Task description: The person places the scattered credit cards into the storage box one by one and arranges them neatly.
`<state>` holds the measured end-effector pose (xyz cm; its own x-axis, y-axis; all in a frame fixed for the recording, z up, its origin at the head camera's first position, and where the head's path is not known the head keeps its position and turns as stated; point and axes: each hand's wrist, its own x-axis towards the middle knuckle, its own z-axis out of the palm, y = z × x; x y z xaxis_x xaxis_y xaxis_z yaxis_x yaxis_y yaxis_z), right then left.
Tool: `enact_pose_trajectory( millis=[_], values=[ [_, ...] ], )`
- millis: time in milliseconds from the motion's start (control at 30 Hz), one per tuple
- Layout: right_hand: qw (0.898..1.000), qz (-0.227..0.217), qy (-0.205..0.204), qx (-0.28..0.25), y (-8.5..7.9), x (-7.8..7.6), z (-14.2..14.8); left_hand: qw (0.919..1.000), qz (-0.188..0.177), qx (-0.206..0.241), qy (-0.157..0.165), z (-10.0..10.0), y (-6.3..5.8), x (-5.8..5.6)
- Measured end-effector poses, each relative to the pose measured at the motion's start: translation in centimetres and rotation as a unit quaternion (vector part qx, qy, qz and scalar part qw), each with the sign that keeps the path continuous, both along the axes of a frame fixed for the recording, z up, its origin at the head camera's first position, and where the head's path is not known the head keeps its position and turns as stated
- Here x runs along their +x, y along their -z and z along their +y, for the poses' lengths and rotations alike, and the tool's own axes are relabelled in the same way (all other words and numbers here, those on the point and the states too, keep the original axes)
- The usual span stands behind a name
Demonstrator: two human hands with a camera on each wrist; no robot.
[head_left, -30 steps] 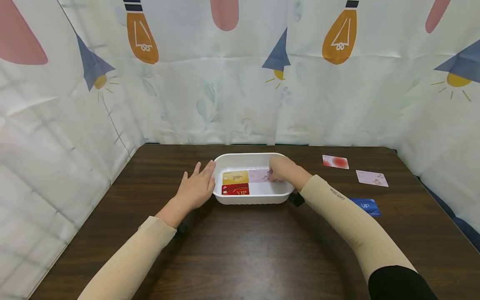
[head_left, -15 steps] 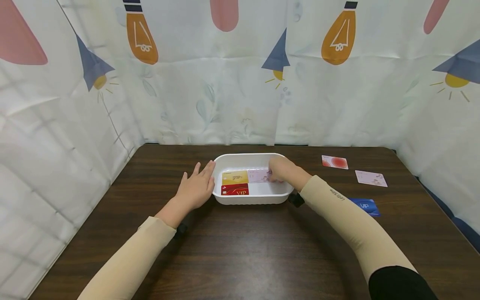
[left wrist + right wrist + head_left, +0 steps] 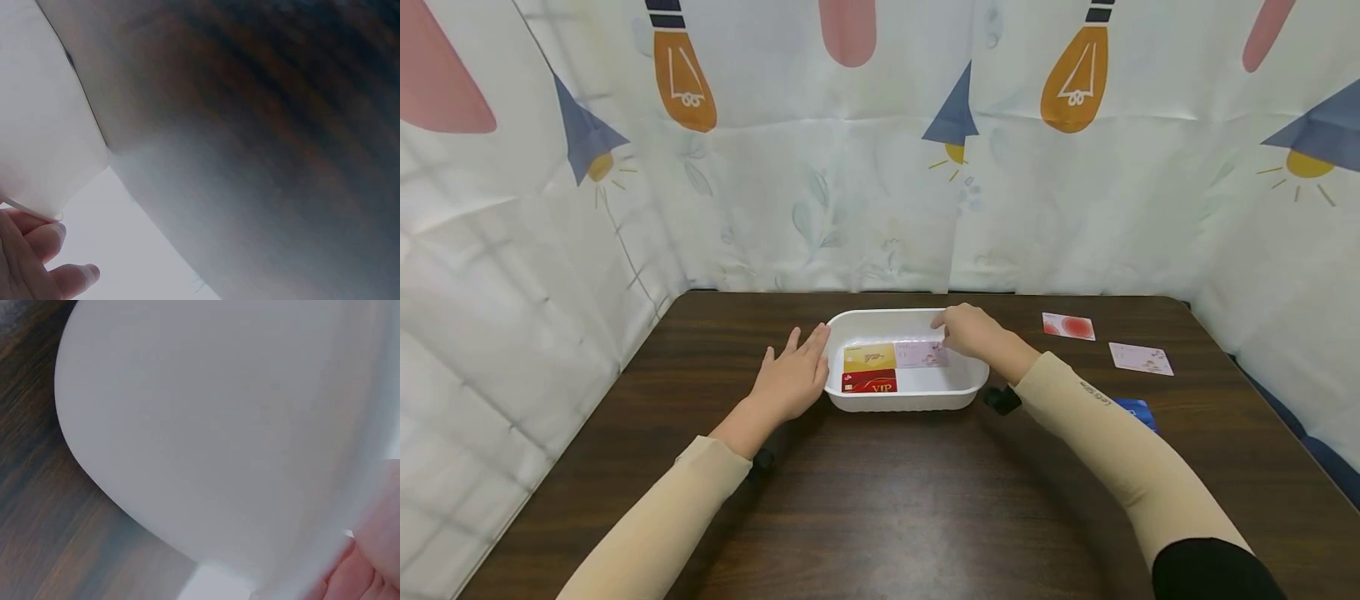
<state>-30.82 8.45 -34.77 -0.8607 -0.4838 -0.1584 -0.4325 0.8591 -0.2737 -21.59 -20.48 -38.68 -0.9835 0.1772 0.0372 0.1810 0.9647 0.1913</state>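
Note:
A white oval tray [image 3: 880, 402] stands on the dark wooden table. Inside it lie a gold card [image 3: 868, 357], a pale pink card [image 3: 921, 354] and a red VIP card [image 3: 868, 382], laid edge to edge. My left hand [image 3: 790, 377] touches the tray's left rim with straight fingers; in the left wrist view its fingertips [image 3: 47, 244] meet the edge. My right hand [image 3: 976, 333] is over the tray's right end, index finger reaching left and the others bent. Nothing shows in it. In the right wrist view, the tray wall hides part of this hand [image 3: 369, 569].
To the right on the table [image 3: 865, 508] lie a red-and-white card [image 3: 1069, 326], another pale pink card [image 3: 1141, 359] and a blue card [image 3: 1138, 412], partly covered by my right sleeve [image 3: 1105, 442]. A patterned curtain [image 3: 880, 208] hangs behind the table.
My right hand has lifted off the pale pink card inside the tray and shifted slightly up and right, uncovering that card's right end. My left hand stays at the rim.

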Motion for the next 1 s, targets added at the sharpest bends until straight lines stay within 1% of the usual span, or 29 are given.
enact_pose_trajectory(
  millis=[67,133,267,400,567,667,833,1000],
  values=[
    [1.0,0.001,0.0,-0.015,-0.4,0.4,0.2,1.0,0.0,0.0,-0.001,0.0,0.1,0.0],
    [1.0,0.011,-0.004,-0.028,-0.8,0.8,0.4,1.0,0.0,0.002,-0.001,0.0,0.1,0.1],
    [0.997,0.044,-0.015,-0.06,-1.3,1.4,1.3,1.0,0.001,0.005,-0.001,-0.1,0.2,0.2],
    [0.992,0.078,-0.022,-0.095,-1.8,1.9,2.5,1.0,0.001,0.006,-0.001,-0.1,0.3,0.3],
    [0.984,0.106,-0.02,-0.143,-2.5,2.3,4.3,1.0,0.002,0.007,0.0,-0.1,0.4,0.4],
    [0.978,0.124,-0.02,-0.166,-2.6,2.5,5.6,1.0,0.004,0.006,0.002,-0.2,0.3,0.3],
    [0.964,0.157,-0.021,-0.212,-2.1,2.4,7.5,1.0,0.005,0.006,0.002,-0.2,0.1,0.3],
    [0.947,0.188,-0.003,-0.261,-1.3,2.4,8.9,0.9999,0.005,0.012,0.005,-0.2,0.0,0.3]
  ],
)
